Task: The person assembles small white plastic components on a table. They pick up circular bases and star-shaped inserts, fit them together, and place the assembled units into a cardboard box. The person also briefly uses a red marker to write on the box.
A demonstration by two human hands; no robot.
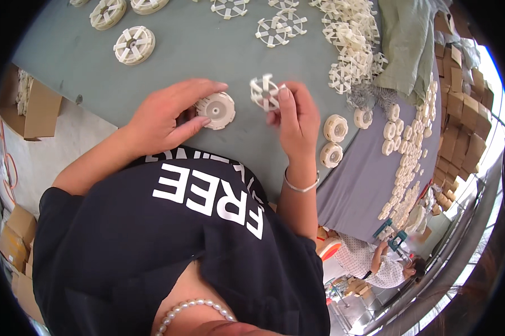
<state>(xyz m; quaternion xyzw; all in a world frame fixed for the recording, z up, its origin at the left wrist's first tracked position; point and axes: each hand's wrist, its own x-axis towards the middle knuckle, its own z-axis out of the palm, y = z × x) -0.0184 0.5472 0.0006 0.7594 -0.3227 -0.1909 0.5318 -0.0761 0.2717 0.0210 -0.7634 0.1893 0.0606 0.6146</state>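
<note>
A round cream plastic housing (223, 108) with a recessed face and a small centre hole is gripped at its left edge by my left hand (171, 112), thumb and fingers around it. To its right, my right hand (297, 115) pinches a thin cream spoked ring (263, 93), slightly smeared by motion, held apart from the housing. Past my left hand lies a housing with a spoked ring in it (135, 45). Two more round housings, one (336, 129) behind the other (331, 155), sit beside my right wrist.
Loose spoked rings form a heap (350, 33) at the far right; several lie in a small group (280, 28) nearby. A green cloth (406, 47) drapes there. Many housings cover the grey-purple cloth (347, 193) at right. An open cardboard box (42, 112) stands left. Another person (375, 260) works at lower right.
</note>
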